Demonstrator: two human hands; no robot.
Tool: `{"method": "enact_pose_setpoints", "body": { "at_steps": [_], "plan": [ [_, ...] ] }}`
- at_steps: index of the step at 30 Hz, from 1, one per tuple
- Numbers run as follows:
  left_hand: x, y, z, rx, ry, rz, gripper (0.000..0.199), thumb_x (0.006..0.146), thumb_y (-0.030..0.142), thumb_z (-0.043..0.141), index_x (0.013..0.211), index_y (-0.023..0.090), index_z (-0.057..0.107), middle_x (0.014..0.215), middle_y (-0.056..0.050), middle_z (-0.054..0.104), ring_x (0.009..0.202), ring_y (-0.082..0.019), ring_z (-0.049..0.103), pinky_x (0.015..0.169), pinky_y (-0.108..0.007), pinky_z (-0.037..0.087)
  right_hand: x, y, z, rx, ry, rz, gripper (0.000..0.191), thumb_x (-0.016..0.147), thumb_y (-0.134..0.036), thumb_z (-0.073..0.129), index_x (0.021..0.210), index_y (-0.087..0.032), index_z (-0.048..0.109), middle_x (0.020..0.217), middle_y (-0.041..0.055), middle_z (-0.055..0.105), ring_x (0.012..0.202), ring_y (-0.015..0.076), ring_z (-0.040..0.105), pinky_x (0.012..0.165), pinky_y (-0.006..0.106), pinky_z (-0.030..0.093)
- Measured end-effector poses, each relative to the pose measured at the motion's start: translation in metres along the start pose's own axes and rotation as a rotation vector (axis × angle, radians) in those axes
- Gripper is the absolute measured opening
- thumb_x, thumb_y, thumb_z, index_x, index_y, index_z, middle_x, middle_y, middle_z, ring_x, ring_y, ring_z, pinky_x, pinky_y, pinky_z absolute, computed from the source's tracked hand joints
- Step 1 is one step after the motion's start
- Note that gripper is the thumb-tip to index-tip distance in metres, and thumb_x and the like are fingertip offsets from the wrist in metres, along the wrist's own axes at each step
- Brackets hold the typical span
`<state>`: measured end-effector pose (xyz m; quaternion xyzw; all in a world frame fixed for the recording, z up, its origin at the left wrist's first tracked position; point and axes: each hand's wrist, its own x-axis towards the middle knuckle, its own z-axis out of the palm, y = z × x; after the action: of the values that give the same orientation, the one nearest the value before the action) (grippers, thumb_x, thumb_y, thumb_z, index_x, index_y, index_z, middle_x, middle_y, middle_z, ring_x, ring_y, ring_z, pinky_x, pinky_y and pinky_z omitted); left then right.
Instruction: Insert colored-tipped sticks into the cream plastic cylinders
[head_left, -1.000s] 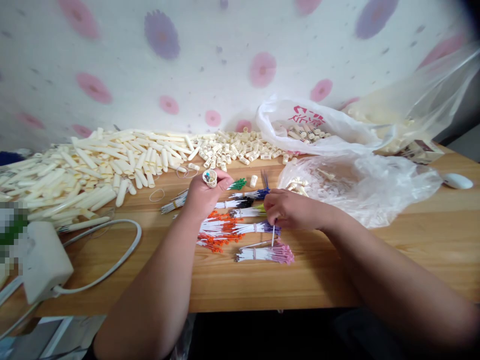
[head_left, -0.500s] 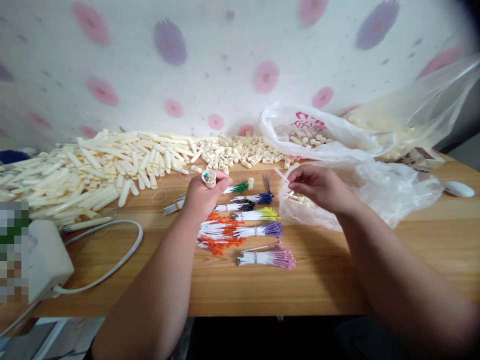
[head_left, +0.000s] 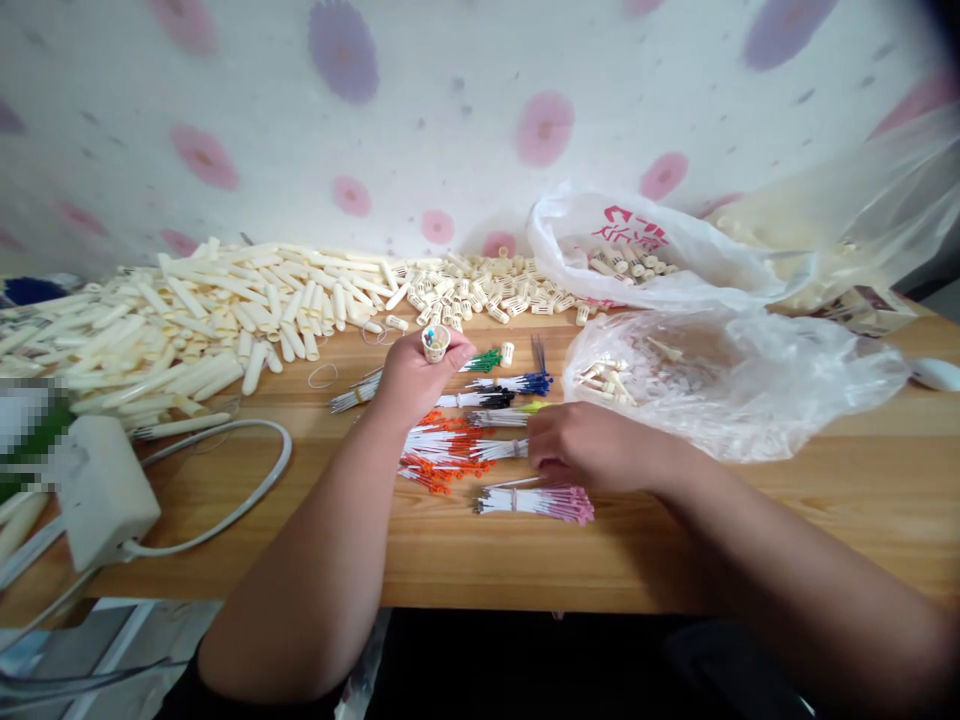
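My left hand (head_left: 420, 375) is closed around a small cream slotted plastic cylinder (head_left: 436, 346), its open end up, with blue and other coloured tips inside. My right hand (head_left: 574, 445) has its fingers curled down over the coloured end of a banded bundle of white sticks (head_left: 504, 449); its fingertips and anything in them are hidden. Similar bundles lie around: green-tipped (head_left: 486, 361), blue-tipped (head_left: 529, 384), black-tipped (head_left: 480, 399), a partly covered yellow-tipped one (head_left: 502, 417) and pink-tipped (head_left: 555, 502). A loose orange-tipped pile (head_left: 442, 455) spreads below my left hand.
Cream tubes (head_left: 247, 300) are heaped at the back left, beside a pile of slotted cylinders (head_left: 480, 290). On the right sit a white printed bag (head_left: 675, 240) and a clear bag (head_left: 750, 390) with cream pieces. A white power strip (head_left: 112, 490) and cable lie at left.
My right hand has moved from the clear bag, where it pinched a thin white strip, down and left onto the bundles. The strip no longer shows. My left hand keeps the cylinder; the view shifted slightly.
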<state>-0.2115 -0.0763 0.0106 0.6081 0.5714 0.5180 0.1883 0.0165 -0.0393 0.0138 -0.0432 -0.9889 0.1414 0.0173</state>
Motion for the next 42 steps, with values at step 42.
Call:
{"method": "enact_pose_setpoints", "body": {
  "at_steps": [42],
  "plan": [
    [-0.005, -0.022, -0.060, 0.080, 0.295, 0.157, 0.020, 0.083, 0.036, 0.058, 0.087, 0.018, 0.067, 0.084, -0.004, 0.063, 0.081, -0.016, 0.057, 0.077, -0.027, 0.045, 0.150, -0.004, 0.014, -0.129, 0.082, 0.157, 0.021, 0.087, -0.021, 0.049, 0.093, -0.021, 0.069, 0.097, 0.0074, 0.067, 0.086, 0.0164, 0.060, 0.071, 0.023, 0.041]
  ]
}}
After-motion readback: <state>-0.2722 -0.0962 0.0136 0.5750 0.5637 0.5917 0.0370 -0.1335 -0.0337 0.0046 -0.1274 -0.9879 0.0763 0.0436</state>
